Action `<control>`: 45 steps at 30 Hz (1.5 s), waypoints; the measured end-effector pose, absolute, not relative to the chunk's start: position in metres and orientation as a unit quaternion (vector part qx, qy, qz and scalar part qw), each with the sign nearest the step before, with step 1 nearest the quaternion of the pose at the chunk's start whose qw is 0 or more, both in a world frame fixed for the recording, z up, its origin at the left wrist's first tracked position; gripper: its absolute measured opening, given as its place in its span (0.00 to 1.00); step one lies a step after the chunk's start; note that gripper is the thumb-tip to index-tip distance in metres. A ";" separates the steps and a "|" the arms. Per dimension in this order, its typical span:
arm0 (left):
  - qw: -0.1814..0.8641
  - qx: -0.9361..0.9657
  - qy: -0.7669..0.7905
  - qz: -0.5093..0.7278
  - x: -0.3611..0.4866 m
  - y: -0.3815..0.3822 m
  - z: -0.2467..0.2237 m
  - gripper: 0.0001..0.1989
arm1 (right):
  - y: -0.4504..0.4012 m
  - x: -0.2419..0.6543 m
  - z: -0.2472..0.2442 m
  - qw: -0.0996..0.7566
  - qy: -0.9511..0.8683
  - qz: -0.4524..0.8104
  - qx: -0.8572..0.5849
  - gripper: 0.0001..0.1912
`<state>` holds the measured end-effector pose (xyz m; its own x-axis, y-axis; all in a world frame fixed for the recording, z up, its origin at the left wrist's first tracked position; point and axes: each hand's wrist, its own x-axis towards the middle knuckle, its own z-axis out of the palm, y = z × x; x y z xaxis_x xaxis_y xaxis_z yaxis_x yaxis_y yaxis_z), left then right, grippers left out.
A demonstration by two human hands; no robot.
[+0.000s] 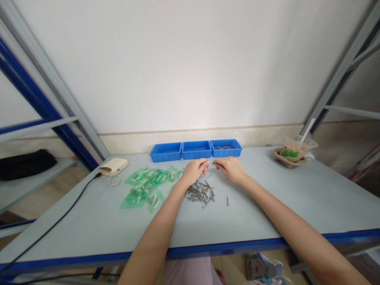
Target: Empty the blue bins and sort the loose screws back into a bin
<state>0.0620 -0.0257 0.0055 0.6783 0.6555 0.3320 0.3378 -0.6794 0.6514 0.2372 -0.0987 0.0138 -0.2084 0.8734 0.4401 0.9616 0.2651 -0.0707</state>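
Note:
My left hand (194, 172) and my right hand (230, 168) are close together above the table, in front of the blue bins. Both have their fingers pinched. A thin metal screw (211, 163) shows between their fingertips, mostly covered by the fingers. Below and between the hands lies a loose pile of screws (200, 194), some silver and some brass-coloured. One single screw (227, 201) lies apart, right of the pile. Several green plastic bags (145, 182) with small pale parts inside lie left of my left hand.
Three blue bins stand in a row at the back: the left bin (165, 157) and middle bin (196, 154) show bare insides, while the right bin (227, 153) holds screws. A cream-coloured device (114, 166) with a black cable sits left. A drink cup (292, 148) stands right.

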 end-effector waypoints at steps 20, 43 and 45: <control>0.293 0.872 0.262 0.291 0.061 -0.028 0.008 0.17 | -0.100 0.236 0.015 0.212 -0.752 -0.084 -0.618 0.15; 0.298 0.869 0.287 0.273 0.061 -0.031 0.011 0.12 | -0.101 0.236 0.017 0.182 -0.763 -0.080 -0.615 0.18; 0.288 0.872 0.287 0.272 0.060 -0.032 0.012 0.13 | -0.102 0.236 0.017 0.185 -0.761 -0.078 -0.618 0.18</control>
<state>0.0602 -0.0322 0.0121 0.6874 0.6571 0.3092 0.3443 -0.6698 0.6579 0.2358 -0.1017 0.0172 -0.1690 0.9106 0.3772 0.9682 0.2251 -0.1095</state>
